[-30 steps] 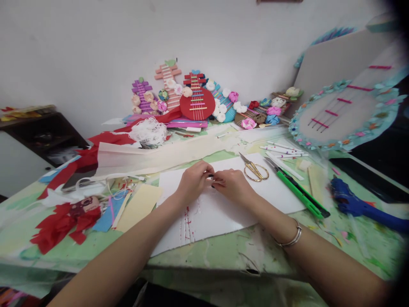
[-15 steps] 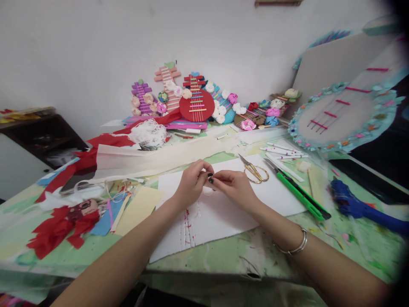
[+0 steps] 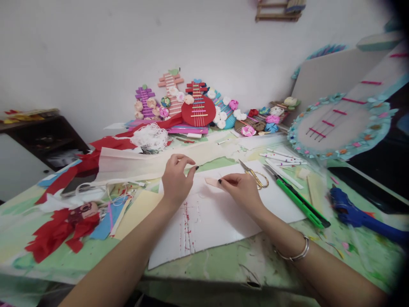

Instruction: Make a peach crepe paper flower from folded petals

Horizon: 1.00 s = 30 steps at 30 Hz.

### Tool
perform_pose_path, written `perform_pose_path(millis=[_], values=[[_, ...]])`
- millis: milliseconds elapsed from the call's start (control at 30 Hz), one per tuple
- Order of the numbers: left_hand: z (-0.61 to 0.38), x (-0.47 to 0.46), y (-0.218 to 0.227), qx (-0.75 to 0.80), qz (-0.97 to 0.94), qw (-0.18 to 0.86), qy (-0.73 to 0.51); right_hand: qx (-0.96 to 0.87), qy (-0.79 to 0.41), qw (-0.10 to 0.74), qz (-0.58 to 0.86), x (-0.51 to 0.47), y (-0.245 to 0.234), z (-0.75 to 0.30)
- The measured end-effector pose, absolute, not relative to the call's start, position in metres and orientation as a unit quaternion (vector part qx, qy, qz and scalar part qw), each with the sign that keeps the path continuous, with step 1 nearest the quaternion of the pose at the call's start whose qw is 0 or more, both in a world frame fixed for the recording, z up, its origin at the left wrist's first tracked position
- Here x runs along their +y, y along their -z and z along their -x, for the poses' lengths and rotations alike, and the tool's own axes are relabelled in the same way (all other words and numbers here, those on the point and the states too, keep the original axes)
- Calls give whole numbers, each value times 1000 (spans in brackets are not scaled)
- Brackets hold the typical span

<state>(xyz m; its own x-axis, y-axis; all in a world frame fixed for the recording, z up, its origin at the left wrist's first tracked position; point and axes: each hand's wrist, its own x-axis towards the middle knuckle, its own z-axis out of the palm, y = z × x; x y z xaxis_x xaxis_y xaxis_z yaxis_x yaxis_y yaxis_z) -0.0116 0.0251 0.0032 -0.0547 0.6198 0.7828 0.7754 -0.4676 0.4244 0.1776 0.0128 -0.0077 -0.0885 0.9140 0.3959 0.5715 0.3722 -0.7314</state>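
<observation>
My right hand (image 3: 242, 190) pinches a small pale pink strip of paper (image 3: 212, 182) over a white sheet (image 3: 223, 213) lying on the green table. My left hand (image 3: 175, 179) hovers just left of it, above the sheet's far left corner, fingers curled and apart with nothing in them. Its fingertips are close to the long cream crepe paper (image 3: 143, 160). Gold scissors (image 3: 255, 175) lie just beyond my right hand. Thin red lines mark the sheet near its front edge.
A green craft knife (image 3: 297, 196), white sticks (image 3: 281, 155) and a blue glue gun (image 3: 354, 211) lie to the right. Red paper scraps (image 3: 57, 232) and a yellow sheet (image 3: 137, 209) sit left. Paper instruments with flowers (image 3: 198, 106) line the wall; a large round one (image 3: 338, 123) leans at right.
My hands have come apart: the left hand let go and lifted toward the cream paper, while the right hand keeps the pink strip. The view has tilted slightly up.
</observation>
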Motion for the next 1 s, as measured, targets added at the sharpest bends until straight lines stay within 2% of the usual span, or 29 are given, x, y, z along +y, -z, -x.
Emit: perform_pose_path(millis=[100, 233, 600, 867, 1000], values=[[5, 19, -2, -462, 717, 84, 515, -698, -196, 440, 530, 13, 7, -177], [-8, 11, 4, -366, 791, -83, 483, -693, -220, 459, 510, 12, 7, -176], [-15, 10, 11, -412, 727, -274, 476, -660, -322, 490, 471, 9, 20, -169], [-12, 15, 17, -431, 692, -285, 503, -693, -320, 479, 434, 6, 19, -167], [-13, 12, 14, -422, 723, -218, 502, -692, -332, 476, 430, 6, 15, -170]])
